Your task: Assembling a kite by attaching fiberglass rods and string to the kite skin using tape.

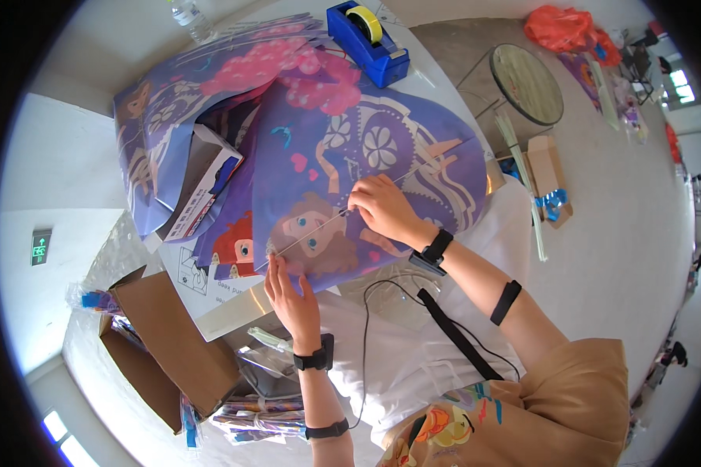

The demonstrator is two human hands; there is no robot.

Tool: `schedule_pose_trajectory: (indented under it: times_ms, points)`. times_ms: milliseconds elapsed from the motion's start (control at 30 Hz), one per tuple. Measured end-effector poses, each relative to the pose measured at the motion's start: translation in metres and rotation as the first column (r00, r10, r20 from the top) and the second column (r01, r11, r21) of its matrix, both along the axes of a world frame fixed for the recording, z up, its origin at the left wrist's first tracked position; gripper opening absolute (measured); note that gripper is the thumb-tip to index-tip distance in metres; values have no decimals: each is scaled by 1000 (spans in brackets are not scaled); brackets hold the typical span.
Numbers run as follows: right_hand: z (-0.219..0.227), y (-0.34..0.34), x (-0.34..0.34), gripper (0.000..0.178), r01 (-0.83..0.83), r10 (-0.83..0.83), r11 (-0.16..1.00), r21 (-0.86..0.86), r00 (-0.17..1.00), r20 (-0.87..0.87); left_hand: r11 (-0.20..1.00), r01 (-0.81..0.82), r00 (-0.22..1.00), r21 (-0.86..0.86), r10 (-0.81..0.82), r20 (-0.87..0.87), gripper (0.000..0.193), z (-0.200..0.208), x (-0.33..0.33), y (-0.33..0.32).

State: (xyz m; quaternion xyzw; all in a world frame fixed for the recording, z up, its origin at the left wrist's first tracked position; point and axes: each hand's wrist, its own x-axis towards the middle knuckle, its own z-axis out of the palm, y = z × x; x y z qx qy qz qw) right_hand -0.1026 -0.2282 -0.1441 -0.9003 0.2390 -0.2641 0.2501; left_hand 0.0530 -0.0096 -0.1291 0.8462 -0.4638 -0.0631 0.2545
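A purple printed sheet with a cartoon figure on it lies across the table in front of me. Along it runs a thin pale rod, slanting from the near left edge up to the right. My right hand pinches this rod near the middle of the sheet, its fingers curled. At the rod's near left end rests my left hand; its fingers are stretched out on the sheet's edge, with the thumb apart. More printed sheets are piled and folded beyond and to the left.
A blue tape dispenser stands at the table's far edge. A long box is tucked among the sheets. A cardboard box sits at lower left. At right are a round stool, pale rods and a small carton.
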Motion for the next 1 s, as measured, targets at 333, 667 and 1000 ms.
schedule_pose_trajectory:
  times_ms: [333,667,1000]
  points:
    - [4,-3,-3,14,-15,15,1000,-21,1000,-9,1000,2,1000,-13,-2,-1,52,1,-2,-5]
    - [4,1,2,11,-34,33,999,-26,999,-33,1000,-25,1000,16,25,-3,52,4,-1,1]
    - [1,3,6,14,-21,21,1000,9,999,43,999,-11,1000,35,10,28,53,5,2,3]
